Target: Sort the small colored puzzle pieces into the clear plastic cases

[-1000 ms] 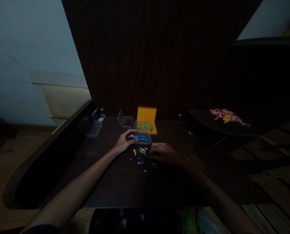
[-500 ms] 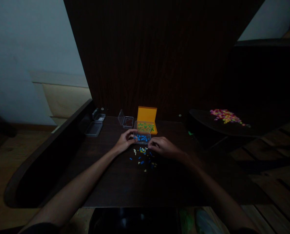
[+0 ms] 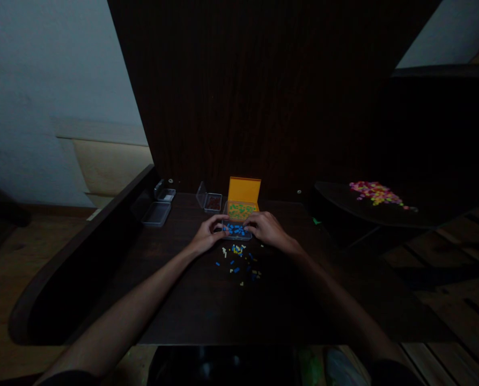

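A clear plastic box [image 3: 239, 238] with small blue pieces [image 3: 236, 229] in it stands on the dark table. My left hand [image 3: 207, 235] grips its left side, thumb at the near part and fingers behind. Over the box's right end is my right hand [image 3: 268, 228], its thumb and fingers pinched together; whatever they hold is too small to make out. Just in front of the box lies a loose scatter of tiny white, yellow and blue pieces [image 3: 238, 250].
Behind the box is an open orange case [image 3: 244, 188] with green pieces. A small clear box [image 3: 213, 202] of dark red pieces stands left of it. Farther left lies a clear tray [image 3: 157, 213]. On a side ledge at right is a pink and yellow heap [image 3: 378, 193].
My right hand has moved up and forward, from beside the box's near right corner to over its right end. My left hand keeps its hold. The view has shifted slightly.
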Tool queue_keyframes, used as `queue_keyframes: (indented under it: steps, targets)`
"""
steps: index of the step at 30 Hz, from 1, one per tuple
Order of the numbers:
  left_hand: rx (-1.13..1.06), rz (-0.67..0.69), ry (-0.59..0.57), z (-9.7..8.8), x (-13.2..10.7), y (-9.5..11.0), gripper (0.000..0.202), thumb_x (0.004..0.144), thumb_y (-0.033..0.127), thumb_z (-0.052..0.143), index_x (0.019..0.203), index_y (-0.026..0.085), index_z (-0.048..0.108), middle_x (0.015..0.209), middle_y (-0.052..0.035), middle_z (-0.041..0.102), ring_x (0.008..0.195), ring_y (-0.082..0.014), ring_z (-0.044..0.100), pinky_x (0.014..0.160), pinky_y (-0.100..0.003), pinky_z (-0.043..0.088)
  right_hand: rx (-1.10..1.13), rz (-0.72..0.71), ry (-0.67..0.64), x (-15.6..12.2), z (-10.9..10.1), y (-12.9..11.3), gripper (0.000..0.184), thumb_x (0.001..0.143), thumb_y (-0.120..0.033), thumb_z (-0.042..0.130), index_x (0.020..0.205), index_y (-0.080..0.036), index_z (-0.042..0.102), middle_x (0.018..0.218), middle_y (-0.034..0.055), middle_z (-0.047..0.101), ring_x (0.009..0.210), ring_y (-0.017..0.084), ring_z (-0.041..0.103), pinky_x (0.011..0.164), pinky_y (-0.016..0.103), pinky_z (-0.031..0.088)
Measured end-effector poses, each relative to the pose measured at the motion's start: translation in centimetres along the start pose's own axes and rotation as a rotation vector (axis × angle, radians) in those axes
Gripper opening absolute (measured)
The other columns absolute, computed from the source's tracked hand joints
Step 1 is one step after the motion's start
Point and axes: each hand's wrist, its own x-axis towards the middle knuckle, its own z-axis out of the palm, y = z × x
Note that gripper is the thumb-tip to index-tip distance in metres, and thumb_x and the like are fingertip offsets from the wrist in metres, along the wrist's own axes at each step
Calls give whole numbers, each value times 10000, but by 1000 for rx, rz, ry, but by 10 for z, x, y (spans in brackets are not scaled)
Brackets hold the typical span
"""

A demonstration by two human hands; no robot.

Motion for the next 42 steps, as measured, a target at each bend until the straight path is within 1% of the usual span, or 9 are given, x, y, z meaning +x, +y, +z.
queue_keyframes:
  steps: [10, 19, 23, 27, 31, 33, 36, 39, 42]
  targets:
    - [-12, 12, -4, -1, 1, -3, 535, 650, 209, 751, 1150, 132, 578, 813, -11, 671, 813, -153, 631, 794, -285, 487, -115, 132, -69, 7, -5, -17, 177, 832, -196, 569, 889, -208, 736, 937, 51, 742, 881, 197, 663, 740, 249, 447]
    - [22, 16, -6, -1, 0, -1, 536, 662, 224, 747, 1167, 139, 588, 805, -13, 675, 818, -162, 632, 818, -298, 477, -291, 166, -174, 7, -10, -23, 285, 872, -258, 491, 972, -202, 752, 998, 104, 742, 928, 229, 674, 766, 267, 470]
    - [16, 16, -11, -1, 0, -1, 539, 658, 218, 751, 1165, 137, 588, 816, -15, 673, 821, -164, 635, 814, -297, 479, -279, 174, -187, 3, -16, -28, 297, 857, -237, 498, 1024, -210, 741, 1014, 103, 738, 938, 231, 671, 788, 266, 473]
    - [0, 3, 0, 0, 1, -1, 545, 648, 217, 760, 1158, 138, 584, 820, -12, 670, 819, -162, 638, 814, -297, 480, -189, 127, -107, -3, -22, -26, 293, 858, -213, 503, 1048, -226, 726, 1031, 71, 734, 936, 215, 662, 803, 261, 462]
    - [-10, -12, 0, 0, 1, 0, 547, 645, 225, 758, 1153, 139, 575, 807, -5, 663, 805, -154, 634, 809, -294, 475, -41, -64, -49, -14, -27, -16, 236, 828, -155, 546, 976, -199, 725, 981, 52, 725, 897, 188, 647, 796, 260, 453]
    - [-10, -12, 1, 0, 1, 0, 540, 641, 225, 759, 1143, 141, 578, 807, -4, 660, 802, -153, 634, 806, -293, 474, 42, -155, -78, -22, -28, -12, 209, 827, -147, 564, 956, -192, 722, 946, 47, 715, 857, 170, 643, 774, 254, 453]
    - [-2, 4, 4, 0, 1, 0, 524, 639, 226, 759, 1127, 146, 587, 809, -4, 661, 811, -157, 633, 800, -294, 477, 122, -217, -180, -35, -25, -9, 163, 829, -172, 606, 944, -200, 718, 937, 36, 705, 830, 155, 637, 743, 246, 451]
    - [-2, 8, 11, 1, 1, -1, 526, 640, 221, 759, 1130, 140, 587, 798, -7, 666, 823, -162, 636, 803, -295, 480, 137, -202, -267, -45, -18, -8, 156, 835, -186, 627, 968, -201, 708, 991, 38, 699, 883, 160, 635, 764, 253, 445]
    - [-9, -4, 11, 1, 1, 0, 527, 640, 210, 757, 1132, 134, 582, 794, -9, 673, 818, -160, 636, 804, -295, 481, 117, -147, -284, -50, -10, -7, 147, 874, -223, 595, 974, -203, 701, 1008, 42, 687, 910, 164, 624, 770, 260, 431]
